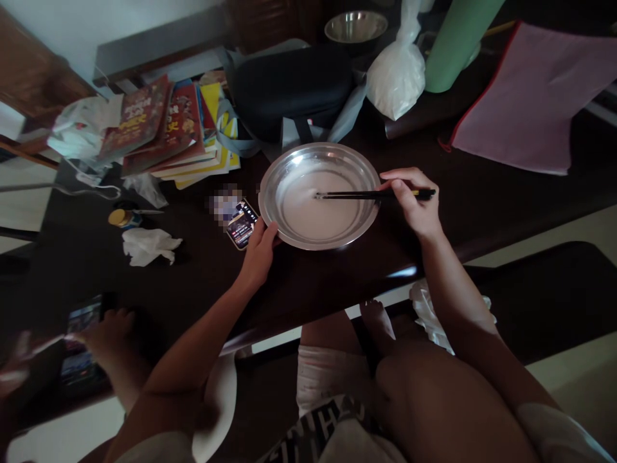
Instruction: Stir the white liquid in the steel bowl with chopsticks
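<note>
A wide metal bowl (369, 218) rests on the dark table, with a pale, milky liquid (308, 215) inside it. My left hand (261, 251) grips the bowl's rim at its lower left, the thumb on top and the other fingers partly hidden beneath. My right hand (417, 199), at the bowl's right side, is closed around a pair of dark chopsticks (354, 195). Their tips dip into the liquid near the bowl's middle. Just left of the bowl lies a phone (241, 225) with its screen lit.
Behind the bowl sit a black case (294, 83), a knotted bag of white powder (398, 80), a green cylinder (456, 48) and another metal bowl (355, 27). Books (164, 128) and crumpled tissue (149, 245) lie left. Another person's hand (108, 334) is by a tablet-like screen (81, 334). A pink pouch (525, 103) lies right.
</note>
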`<act>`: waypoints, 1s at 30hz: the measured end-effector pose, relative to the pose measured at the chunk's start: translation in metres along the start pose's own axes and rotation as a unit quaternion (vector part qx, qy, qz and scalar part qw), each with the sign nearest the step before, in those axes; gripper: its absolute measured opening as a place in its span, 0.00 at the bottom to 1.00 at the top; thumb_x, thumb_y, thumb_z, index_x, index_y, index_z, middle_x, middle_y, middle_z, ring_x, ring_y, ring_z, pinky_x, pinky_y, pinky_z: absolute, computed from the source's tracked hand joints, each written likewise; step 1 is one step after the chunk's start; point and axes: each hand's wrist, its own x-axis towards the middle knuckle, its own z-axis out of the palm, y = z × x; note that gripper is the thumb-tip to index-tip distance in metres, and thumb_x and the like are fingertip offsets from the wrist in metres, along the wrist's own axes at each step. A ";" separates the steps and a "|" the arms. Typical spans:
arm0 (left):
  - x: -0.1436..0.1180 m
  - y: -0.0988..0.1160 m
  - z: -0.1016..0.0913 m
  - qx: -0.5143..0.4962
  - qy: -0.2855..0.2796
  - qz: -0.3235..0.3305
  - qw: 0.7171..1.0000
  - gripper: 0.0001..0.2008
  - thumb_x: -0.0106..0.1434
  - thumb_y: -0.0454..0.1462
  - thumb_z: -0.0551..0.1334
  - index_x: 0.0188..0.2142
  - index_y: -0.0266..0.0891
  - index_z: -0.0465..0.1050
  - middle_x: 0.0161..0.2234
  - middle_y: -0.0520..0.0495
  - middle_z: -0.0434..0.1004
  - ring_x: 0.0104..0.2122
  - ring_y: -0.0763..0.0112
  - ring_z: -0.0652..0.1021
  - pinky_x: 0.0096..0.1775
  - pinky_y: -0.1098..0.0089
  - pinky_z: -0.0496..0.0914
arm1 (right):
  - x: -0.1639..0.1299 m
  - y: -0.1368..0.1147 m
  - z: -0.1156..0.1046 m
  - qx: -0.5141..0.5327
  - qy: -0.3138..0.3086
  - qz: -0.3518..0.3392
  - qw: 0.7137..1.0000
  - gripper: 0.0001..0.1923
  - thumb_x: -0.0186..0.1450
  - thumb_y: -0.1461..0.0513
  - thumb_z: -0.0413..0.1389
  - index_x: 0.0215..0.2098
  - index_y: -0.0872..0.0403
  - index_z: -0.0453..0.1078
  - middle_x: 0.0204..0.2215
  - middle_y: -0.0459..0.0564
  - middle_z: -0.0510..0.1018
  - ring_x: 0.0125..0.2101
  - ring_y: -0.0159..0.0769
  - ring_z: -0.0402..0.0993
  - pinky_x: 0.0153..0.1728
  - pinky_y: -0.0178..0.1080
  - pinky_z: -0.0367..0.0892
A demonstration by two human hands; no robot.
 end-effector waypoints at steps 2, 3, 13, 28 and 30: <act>0.000 0.000 0.000 0.006 0.000 0.003 1.000 0.14 0.64 0.43 0.59 0.46 0.42 0.71 0.51 0.45 0.75 0.50 0.61 0.77 0.51 0.57 0.75 | 0.000 0.001 -0.001 0.006 0.028 0.007 1.000 0.13 0.67 0.50 0.54 0.40 0.47 0.76 0.28 0.45 0.80 0.31 0.34 0.81 0.35 0.39 0.76; 0.000 0.000 0.000 0.010 -0.002 0.005 1.000 0.14 0.63 0.43 0.59 0.46 0.41 0.71 0.51 0.45 0.75 0.49 0.60 0.77 0.50 0.57 0.75 | 0.000 0.002 -0.001 0.013 0.031 0.013 0.999 0.14 0.67 0.50 0.54 0.40 0.47 0.76 0.27 0.44 0.80 0.29 0.34 0.81 0.34 0.39 0.76; 0.002 -0.002 0.001 0.024 -0.001 0.015 1.000 0.13 0.63 0.44 0.58 0.44 0.41 0.70 0.48 0.45 0.75 0.48 0.60 0.78 0.49 0.56 0.76 | 0.000 0.001 0.000 0.032 0.050 0.010 0.998 0.12 0.67 0.51 0.55 0.39 0.47 0.76 0.26 0.43 0.80 0.28 0.32 0.80 0.32 0.37 0.75; 0.005 -0.012 0.001 0.069 0.021 0.050 0.996 0.19 0.65 0.52 0.56 0.47 0.43 0.68 0.47 0.45 0.73 0.50 0.61 0.74 0.54 0.57 0.70 | 0.000 -0.002 0.000 0.019 -0.028 0.032 0.999 0.14 0.65 0.50 0.56 0.40 0.48 0.76 0.30 0.45 0.81 0.32 0.34 0.81 0.35 0.39 0.76; 0.006 -0.012 0.002 0.069 0.026 0.059 0.996 0.19 0.65 0.52 0.56 0.47 0.43 0.69 0.49 0.45 0.73 0.54 0.60 0.73 0.59 0.55 0.66 | 0.000 -0.003 0.000 -0.004 -0.032 0.020 0.999 0.13 0.65 0.50 0.56 0.40 0.47 0.77 0.33 0.45 0.82 0.34 0.35 0.82 0.39 0.40 0.76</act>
